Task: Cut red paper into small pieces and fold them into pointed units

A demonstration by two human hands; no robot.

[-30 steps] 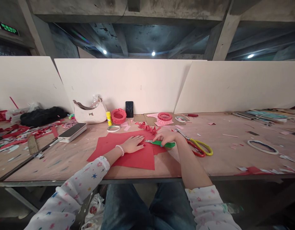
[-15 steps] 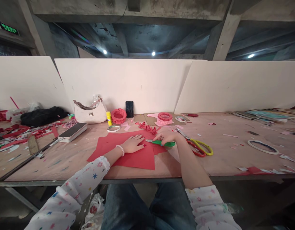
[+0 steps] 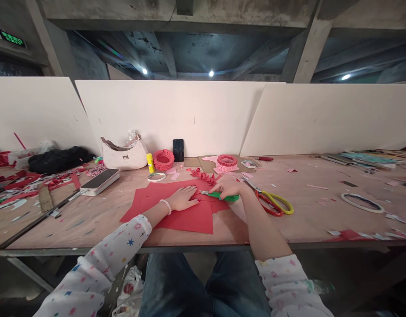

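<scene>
Red paper sheets lie overlapping on the table in front of me. My left hand rests flat on them, fingers spread. In my right hand is a green utility knife, its blade pointing left onto the paper, just right of my left fingertips. Folded red paper pieces lie at the sheets' far edge. Right beside my right forearm are scissors with red handles and scissors with yellow handles, partly overlapping.
Behind the paper stand a yellow glue stick, red paper rings, a dark phone and a white handbag. A white device lies left. Tape rolls and paper scraps are scattered on the right.
My right hand has shifted slightly left with the utility knife. My left hand stays in place on the red paper.
</scene>
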